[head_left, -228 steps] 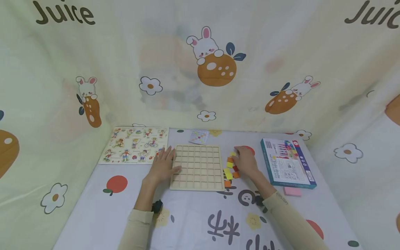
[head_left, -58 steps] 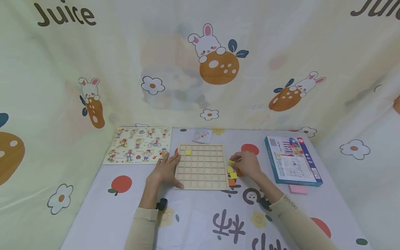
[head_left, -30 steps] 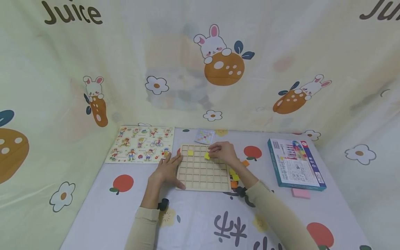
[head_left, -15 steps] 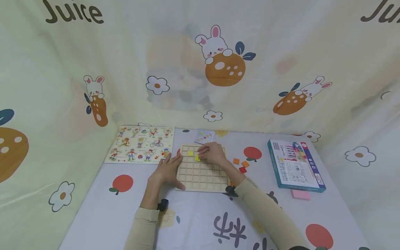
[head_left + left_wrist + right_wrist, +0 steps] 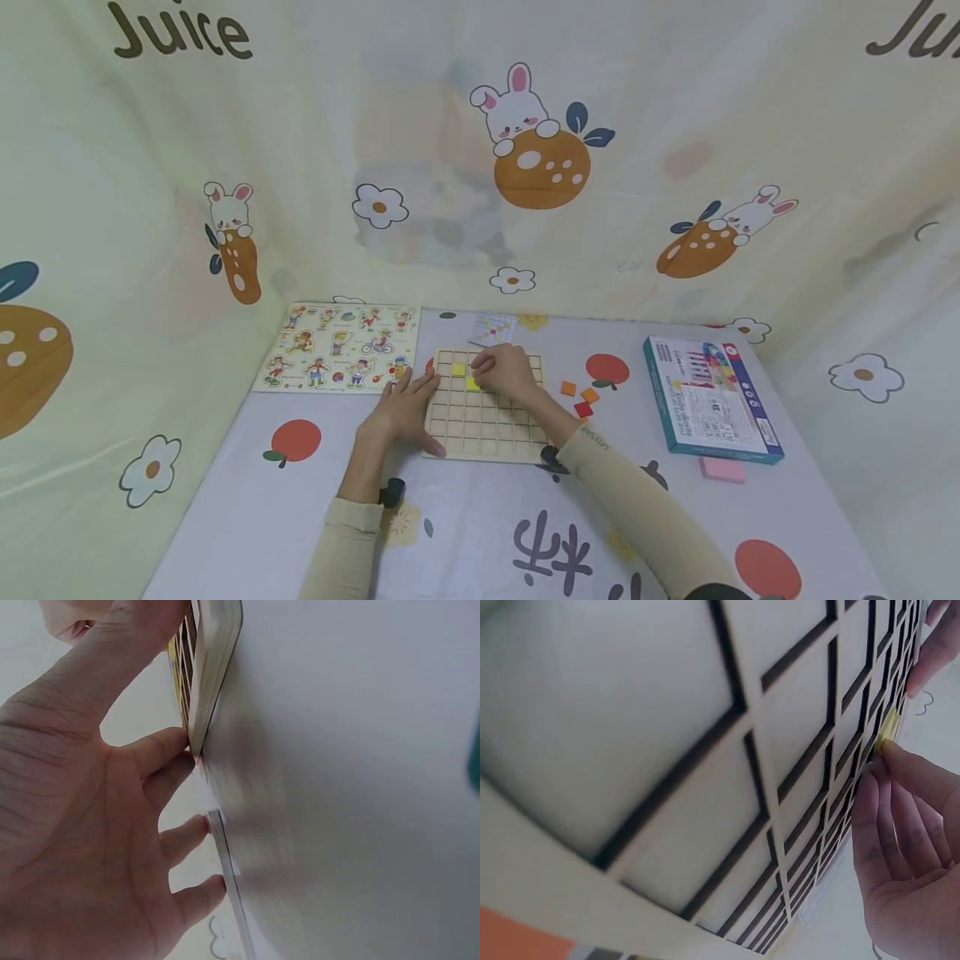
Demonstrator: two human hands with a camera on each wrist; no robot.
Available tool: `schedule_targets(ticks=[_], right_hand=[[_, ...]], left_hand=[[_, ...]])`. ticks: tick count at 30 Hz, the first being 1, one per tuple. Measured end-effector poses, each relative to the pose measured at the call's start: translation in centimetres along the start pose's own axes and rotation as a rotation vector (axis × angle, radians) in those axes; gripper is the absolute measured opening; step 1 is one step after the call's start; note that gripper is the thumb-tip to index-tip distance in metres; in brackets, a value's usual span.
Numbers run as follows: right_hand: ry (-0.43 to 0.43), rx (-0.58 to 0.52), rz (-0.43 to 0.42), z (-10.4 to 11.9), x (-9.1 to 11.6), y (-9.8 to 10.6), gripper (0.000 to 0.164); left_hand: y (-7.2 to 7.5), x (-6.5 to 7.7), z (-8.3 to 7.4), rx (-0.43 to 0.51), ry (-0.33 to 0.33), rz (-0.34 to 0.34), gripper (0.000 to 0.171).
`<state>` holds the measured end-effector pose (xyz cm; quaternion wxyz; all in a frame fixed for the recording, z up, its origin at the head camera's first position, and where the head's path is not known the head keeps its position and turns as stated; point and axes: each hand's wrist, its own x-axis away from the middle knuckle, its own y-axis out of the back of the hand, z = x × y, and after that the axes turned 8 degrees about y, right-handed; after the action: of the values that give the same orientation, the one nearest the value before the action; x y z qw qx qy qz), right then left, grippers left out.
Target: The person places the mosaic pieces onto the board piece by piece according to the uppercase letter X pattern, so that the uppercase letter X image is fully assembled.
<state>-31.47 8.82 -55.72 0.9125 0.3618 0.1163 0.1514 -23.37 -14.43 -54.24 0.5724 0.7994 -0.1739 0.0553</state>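
Note:
A square wooden grid board lies on the table. Along its left edge rests my left hand, fingers spread and thumb at the near left corner; the left wrist view shows fingertips right at the board's side and two on the picture board. One yellow tile sits in a cell of the top row. My right hand is over the upper part of the grid, pinching a second yellow tile between thumb and fingers. In the right wrist view that tile is down at the grid's surface.
Orange tiles and a red tile lie right of the board; my right forearm hides others. A pattern card lies behind it, a picture board at left. At right are a flat box and a pink block.
One yellow tile has been set on the formerly bare board. My right hand has since carried another from the pile leftward across the grid to the second row. The left hand stays at the edge.

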Motion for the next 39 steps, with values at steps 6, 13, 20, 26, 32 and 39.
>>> schedule_targets(ticks=[6, 13, 20, 26, 32, 39], right_hand=[[0.011, 0.048, -0.009, -0.1, 0.6, 0.6, 0.016], [0.039, 0.049, -0.024, 0.6, 2.2, 3.1, 0.015], [0.024, 0.042, -0.076, 0.5, 4.2, 5.6, 0.015], [-0.009, 0.051, -0.106, 0.2, 6.0, 7.0, 0.016], [-0.054, 0.103, -0.101, -1.1, 7.3, 7.7, 0.018], [-0.122, 0.120, -0.051, -2.4, 9.4, 8.3, 0.022]], left_hand=[[0.1, 0.0, -0.1, 0.000, -0.001, 0.006, 0.135], [-0.1, 0.0, -0.1, 0.009, 0.015, 0.026, 0.135], [-0.3, -0.2, 0.0, 0.014, 0.019, 0.021, 0.136], [-0.5, -0.3, 0.0, 0.022, 0.012, 0.008, 0.136], [-0.6, -0.4, 0.0, 0.029, 0.015, 0.012, 0.137], [-0.4, -0.3, -0.1, 0.025, 0.020, 0.009, 0.137]])
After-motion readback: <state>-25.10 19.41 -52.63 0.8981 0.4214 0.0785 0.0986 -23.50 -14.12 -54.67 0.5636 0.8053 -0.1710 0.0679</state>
